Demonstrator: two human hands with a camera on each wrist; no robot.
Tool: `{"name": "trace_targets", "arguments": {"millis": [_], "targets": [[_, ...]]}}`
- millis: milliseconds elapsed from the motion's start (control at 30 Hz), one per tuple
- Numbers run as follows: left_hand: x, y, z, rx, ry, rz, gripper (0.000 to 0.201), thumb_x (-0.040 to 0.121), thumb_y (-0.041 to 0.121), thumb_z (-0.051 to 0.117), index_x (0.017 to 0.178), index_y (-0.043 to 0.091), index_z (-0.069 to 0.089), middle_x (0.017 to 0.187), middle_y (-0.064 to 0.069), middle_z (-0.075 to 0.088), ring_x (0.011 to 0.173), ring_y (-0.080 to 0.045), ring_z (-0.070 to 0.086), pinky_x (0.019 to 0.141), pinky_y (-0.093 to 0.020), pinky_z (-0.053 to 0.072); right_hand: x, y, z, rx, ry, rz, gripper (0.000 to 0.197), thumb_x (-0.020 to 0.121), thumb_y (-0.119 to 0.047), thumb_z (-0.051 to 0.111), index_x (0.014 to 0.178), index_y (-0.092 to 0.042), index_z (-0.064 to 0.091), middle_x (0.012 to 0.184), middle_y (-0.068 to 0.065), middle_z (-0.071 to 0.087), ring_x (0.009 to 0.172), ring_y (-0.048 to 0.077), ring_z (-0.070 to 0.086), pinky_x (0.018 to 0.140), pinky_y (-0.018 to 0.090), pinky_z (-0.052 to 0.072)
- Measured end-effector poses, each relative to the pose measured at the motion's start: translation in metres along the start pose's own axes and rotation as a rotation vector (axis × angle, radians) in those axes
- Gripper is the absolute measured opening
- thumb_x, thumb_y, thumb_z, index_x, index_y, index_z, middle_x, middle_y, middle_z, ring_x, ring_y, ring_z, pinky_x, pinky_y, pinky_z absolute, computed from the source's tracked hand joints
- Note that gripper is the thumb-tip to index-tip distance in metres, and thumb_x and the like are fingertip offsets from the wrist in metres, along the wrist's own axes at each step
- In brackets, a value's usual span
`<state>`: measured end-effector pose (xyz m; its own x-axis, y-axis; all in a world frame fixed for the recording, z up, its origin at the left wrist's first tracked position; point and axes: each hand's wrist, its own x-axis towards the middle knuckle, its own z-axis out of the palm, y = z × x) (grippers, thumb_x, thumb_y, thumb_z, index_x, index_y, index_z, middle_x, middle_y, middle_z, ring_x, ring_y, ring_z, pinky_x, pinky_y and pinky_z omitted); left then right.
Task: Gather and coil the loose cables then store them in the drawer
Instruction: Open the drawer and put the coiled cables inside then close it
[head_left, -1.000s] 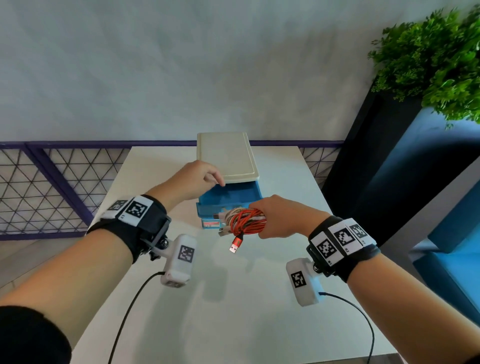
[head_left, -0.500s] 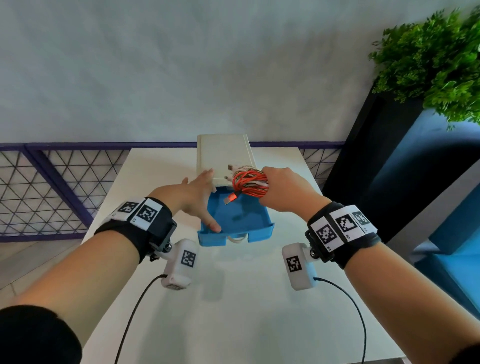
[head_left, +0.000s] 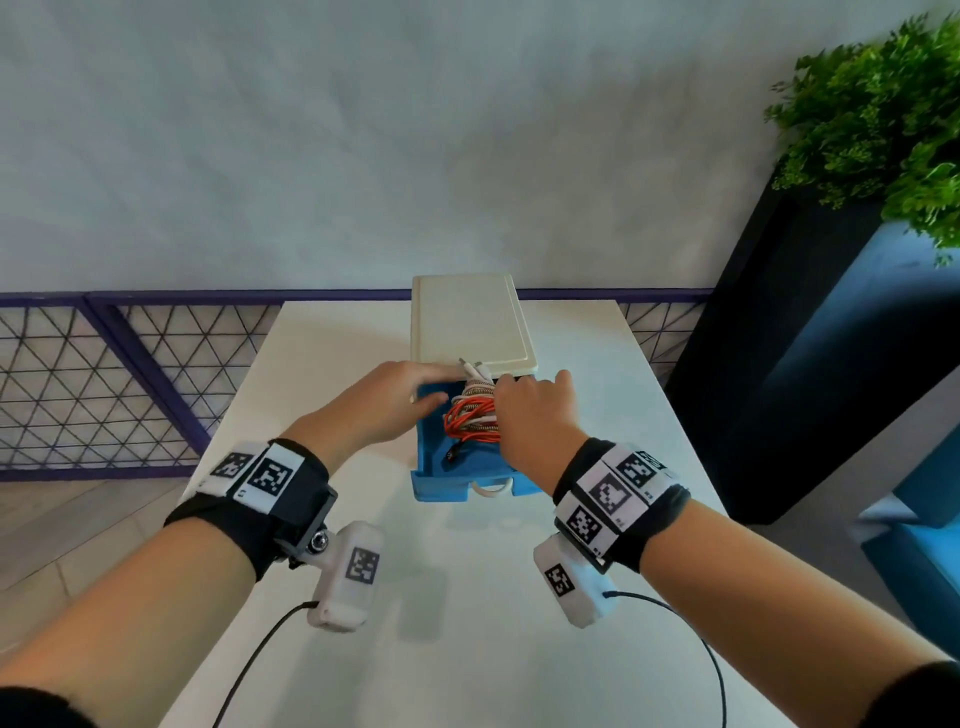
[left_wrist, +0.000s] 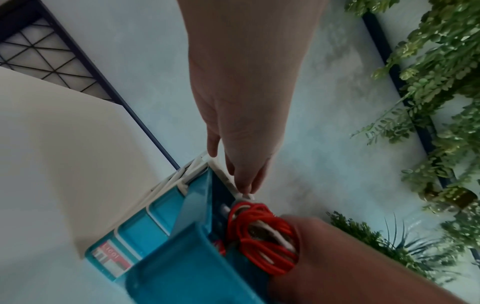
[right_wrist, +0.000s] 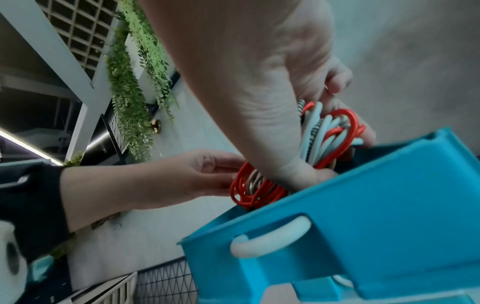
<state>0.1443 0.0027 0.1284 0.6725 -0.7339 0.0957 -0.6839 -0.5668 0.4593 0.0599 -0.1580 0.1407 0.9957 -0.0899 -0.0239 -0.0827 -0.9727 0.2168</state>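
Note:
A small drawer unit with a cream top (head_left: 470, 322) stands at the far middle of the white table. Its blue top drawer (head_left: 428, 460) is pulled out toward me, white handle (head_left: 491, 488) in front. My right hand (head_left: 535, 415) grips a coiled bundle of red, white and striped cables (head_left: 470, 421) and holds it down inside the drawer (right_wrist: 389, 205). White plugs stick up at the bundle's far end. My left hand (head_left: 395, 400) reaches over the drawer's left wall, fingers nearly straight, fingertips (left_wrist: 245, 185) touching the white plug beside the bundle (left_wrist: 259, 232).
The white table (head_left: 467, 613) stretches toward me in front of the drawer. A tall black planter (head_left: 779, 374) with a green plant (head_left: 872, 114) stands right of the table. A purple mesh railing (head_left: 104, 384) runs behind, on the left. Lower blue drawers (left_wrist: 137, 230) are closed.
My right hand has lowered the cable bundle from above the drawer into it. My left hand has left the drawer's front left corner and moved back to the plugs.

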Motion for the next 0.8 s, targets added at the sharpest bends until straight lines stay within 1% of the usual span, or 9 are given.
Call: {"name": "trace_targets", "arguments": {"millis": [100, 200, 267, 333, 400, 467, 567, 700, 800], "targets": [[-0.007, -0.002, 0.010, -0.011, -0.002, 0.007, 0.042, 0.095, 0.018, 0.053, 0.135, 0.029, 0.049, 0.143, 0.011, 0.049, 0.130, -0.011, 0.045, 0.104, -0.023, 0.034, -0.006, -0.003, -0.004, 0.004, -0.034, -0.001, 0.017, 0.086, -0.021, 0.057, 0.097, -0.017, 0.045, 0.071, -0.006, 0.043, 0.071, 0.018, 0.048, 0.081, 0.035, 0.028], [-0.007, -0.005, 0.015, -0.019, 0.045, 0.009, 0.040, 0.094, 0.014, 0.053, 0.133, 0.024, 0.052, 0.141, 0.006, 0.051, 0.129, -0.014, 0.047, 0.107, -0.029, 0.039, -0.009, -0.005, -0.008, -0.010, -0.079, 0.003, 0.017, 0.087, -0.022, 0.056, 0.091, -0.016, 0.041, 0.069, -0.005, 0.040, 0.071, 0.017, 0.045, 0.078, 0.033, 0.027], [-0.005, -0.006, 0.016, -0.013, 0.074, 0.017, 0.036, 0.093, 0.012, 0.052, 0.128, 0.023, 0.055, 0.135, 0.005, 0.055, 0.122, -0.014, 0.052, 0.103, -0.032, 0.043, -0.010, -0.008, -0.009, -0.031, -0.105, -0.002, 0.013, 0.089, -0.023, 0.055, 0.092, -0.016, 0.044, 0.071, -0.005, 0.042, 0.071, 0.016, 0.045, 0.078, 0.032, 0.027], [-0.004, -0.004, 0.017, -0.007, 0.105, 0.023, 0.033, 0.094, 0.012, 0.048, 0.125, 0.022, 0.055, 0.129, 0.006, 0.055, 0.115, -0.012, 0.053, 0.098, -0.030, 0.045, -0.011, -0.010, -0.009, -0.054, -0.110, -0.015, 0.011, 0.090, -0.023, 0.052, 0.098, -0.017, 0.049, 0.079, -0.006, 0.049, 0.073, 0.015, 0.046, 0.079, 0.032, 0.027], [-0.003, -0.003, 0.017, 0.026, 0.098, 0.032, 0.035, 0.095, 0.010, 0.044, 0.126, 0.022, 0.056, 0.129, 0.007, 0.052, 0.111, -0.013, 0.055, 0.093, -0.031, 0.047, -0.012, -0.012, -0.010, -0.069, -0.116, -0.028, 0.014, 0.092, -0.024, 0.050, 0.104, -0.017, 0.052, 0.093, -0.005, 0.057, 0.081, 0.016, 0.048, 0.081, 0.032, 0.027], [-0.003, -0.004, 0.018, 0.089, 0.061, 0.042, 0.038, 0.096, 0.009, 0.041, 0.126, 0.022, 0.059, 0.133, 0.006, 0.051, 0.111, -0.016, 0.056, 0.091, -0.037, 0.049, -0.012, -0.012, -0.010, -0.073, -0.120, -0.027, 0.016, 0.092, -0.025, 0.049, 0.106, -0.017, 0.052, 0.097, -0.004, 0.057, 0.082, 0.016, 0.047, 0.081, 0.032, 0.027], [-0.002, -0.006, 0.019, 0.135, 0.011, 0.041, 0.038, 0.094, 0.008, 0.041, 0.122, 0.021, 0.063, 0.137, 0.003, 0.048, 0.117, -0.021, 0.053, 0.095, -0.040, 0.047, -0.006, -0.012, -0.007, -0.075, -0.152, -0.006, 0.017, 0.092, -0.027, 0.048, 0.106, -0.017, 0.052, 0.099, -0.003, 0.056, 0.084, 0.016, 0.049, 0.082, 0.031, 0.030], [0.000, -0.003, 0.019, 0.054, 0.034, 0.003, 0.035, 0.096, 0.013, 0.043, 0.125, 0.022, 0.060, 0.136, 0.003, 0.046, 0.117, -0.020, 0.053, 0.098, -0.038, 0.045, 0.011, -0.018, 0.000, -0.033, -0.173, 0.034, 0.012, 0.092, -0.028, 0.049, 0.099, -0.018, 0.051, 0.097, -0.003, 0.055, 0.085, 0.016, 0.049, 0.091, 0.032, 0.039], [0.003, -0.006, 0.016, 0.088, -0.018, -0.027, 0.037, 0.096, 0.025, 0.046, 0.132, 0.025, 0.054, 0.144, 0.004, 0.040, 0.125, -0.019, 0.048, 0.104, -0.038, 0.041, 0.024, -0.024, 0.004, 0.015, -0.232, 0.066, 0.024, 0.090, -0.028, 0.052, 0.110, -0.016, 0.058, 0.101, -0.003, 0.061, 0.090, 0.015, 0.059, 0.085, 0.030, 0.048]]}}
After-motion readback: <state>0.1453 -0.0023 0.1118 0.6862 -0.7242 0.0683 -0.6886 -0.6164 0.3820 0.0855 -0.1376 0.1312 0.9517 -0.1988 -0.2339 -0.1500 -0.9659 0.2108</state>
